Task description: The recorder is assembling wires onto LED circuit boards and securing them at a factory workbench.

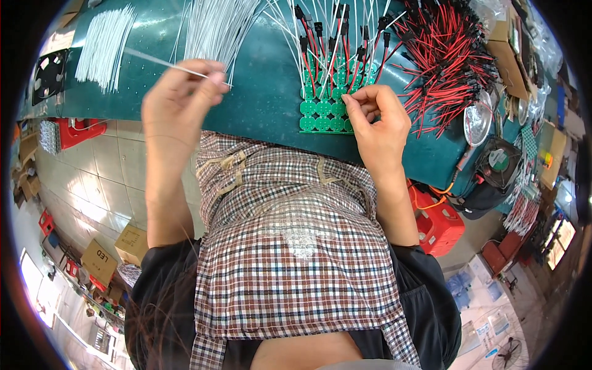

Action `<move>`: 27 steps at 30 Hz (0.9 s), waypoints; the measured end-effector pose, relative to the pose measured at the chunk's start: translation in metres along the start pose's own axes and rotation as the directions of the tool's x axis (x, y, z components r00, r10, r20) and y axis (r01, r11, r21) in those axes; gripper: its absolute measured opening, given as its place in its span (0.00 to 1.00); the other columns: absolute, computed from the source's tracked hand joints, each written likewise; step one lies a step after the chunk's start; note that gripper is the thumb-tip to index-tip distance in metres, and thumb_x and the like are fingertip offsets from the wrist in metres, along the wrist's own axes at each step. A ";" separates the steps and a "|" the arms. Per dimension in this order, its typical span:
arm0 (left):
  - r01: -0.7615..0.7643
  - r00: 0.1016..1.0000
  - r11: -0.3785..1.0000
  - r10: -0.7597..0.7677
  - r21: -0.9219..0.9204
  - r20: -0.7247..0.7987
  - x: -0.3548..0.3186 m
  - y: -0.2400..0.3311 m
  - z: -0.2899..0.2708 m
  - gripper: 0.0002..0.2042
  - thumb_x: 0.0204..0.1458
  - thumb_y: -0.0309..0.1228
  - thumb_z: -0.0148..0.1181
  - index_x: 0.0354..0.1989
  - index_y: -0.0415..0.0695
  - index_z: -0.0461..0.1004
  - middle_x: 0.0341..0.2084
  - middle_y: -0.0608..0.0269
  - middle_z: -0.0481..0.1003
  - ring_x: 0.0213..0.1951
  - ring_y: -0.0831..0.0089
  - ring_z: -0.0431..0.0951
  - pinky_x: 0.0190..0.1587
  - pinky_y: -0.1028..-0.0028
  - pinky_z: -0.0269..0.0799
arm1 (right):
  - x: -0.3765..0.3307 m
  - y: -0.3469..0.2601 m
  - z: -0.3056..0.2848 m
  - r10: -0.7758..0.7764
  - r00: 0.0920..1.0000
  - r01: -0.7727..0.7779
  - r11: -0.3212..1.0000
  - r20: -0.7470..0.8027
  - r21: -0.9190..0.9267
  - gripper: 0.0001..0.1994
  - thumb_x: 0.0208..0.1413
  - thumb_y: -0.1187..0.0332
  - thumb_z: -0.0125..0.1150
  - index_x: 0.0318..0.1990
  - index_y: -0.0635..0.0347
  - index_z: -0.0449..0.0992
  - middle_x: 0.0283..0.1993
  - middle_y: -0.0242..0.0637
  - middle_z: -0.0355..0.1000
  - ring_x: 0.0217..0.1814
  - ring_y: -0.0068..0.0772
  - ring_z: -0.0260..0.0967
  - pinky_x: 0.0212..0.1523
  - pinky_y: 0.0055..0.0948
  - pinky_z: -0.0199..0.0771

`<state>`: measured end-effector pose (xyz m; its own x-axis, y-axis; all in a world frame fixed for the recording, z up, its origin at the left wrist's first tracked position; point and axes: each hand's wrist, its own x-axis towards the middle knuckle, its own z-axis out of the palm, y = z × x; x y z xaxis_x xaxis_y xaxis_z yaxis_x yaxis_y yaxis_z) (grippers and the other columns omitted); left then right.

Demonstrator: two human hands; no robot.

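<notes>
The person's left hand, in the upper left of the frame, is pinching a thin white plastic-coated wire narrowly between thumb and fingers, slightly blurred; the wire is slanting across the grip, with a long end pointing up and left, probably so that the other end is staying easy to steer. The right hand, right of the upper centre, is bringing thumb and forefinger close together at the right edge of a green panel of round circuit boards, likely to be steadying it; whether these fingertips are gripping a lead or only the panel, the view is not telling. The panel is lying near the front edge of a dark green tabletop, with white wires and red-and-black leads with black plastic connectors rising from its far rows, leaving the near rows bare. 2 bundles of straight white wires, 1 in the upper left and 1 at the upper centre, are lying on the left hand's side, seemingly for short reaches. A tangled heap of red-and-black cables is spreading across the upper right, apparently serving the right hand.
</notes>
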<state>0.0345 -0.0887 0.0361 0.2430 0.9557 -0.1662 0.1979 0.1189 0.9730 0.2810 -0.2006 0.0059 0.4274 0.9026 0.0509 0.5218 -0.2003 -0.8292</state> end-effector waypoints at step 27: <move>-0.514 0.858 0.782 0.468 0.353 0.213 -0.018 -0.025 0.110 0.07 0.48 0.19 0.68 0.34 0.40 0.78 0.30 0.60 0.79 0.29 0.69 0.81 0.31 0.73 0.77 | -0.002 0.003 -0.009 -0.068 0.997 0.069 0.996 -0.024 0.051 0.05 0.50 0.79 0.69 0.34 0.62 0.79 0.31 0.34 0.72 0.23 0.21 0.69 0.23 0.23 0.68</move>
<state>0.1297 -0.1382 -0.0030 0.5031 0.8181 0.2784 0.3655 -0.4934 0.7893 0.2889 -0.2065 0.0082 0.4088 0.9046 0.1205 0.5118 -0.1179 -0.8510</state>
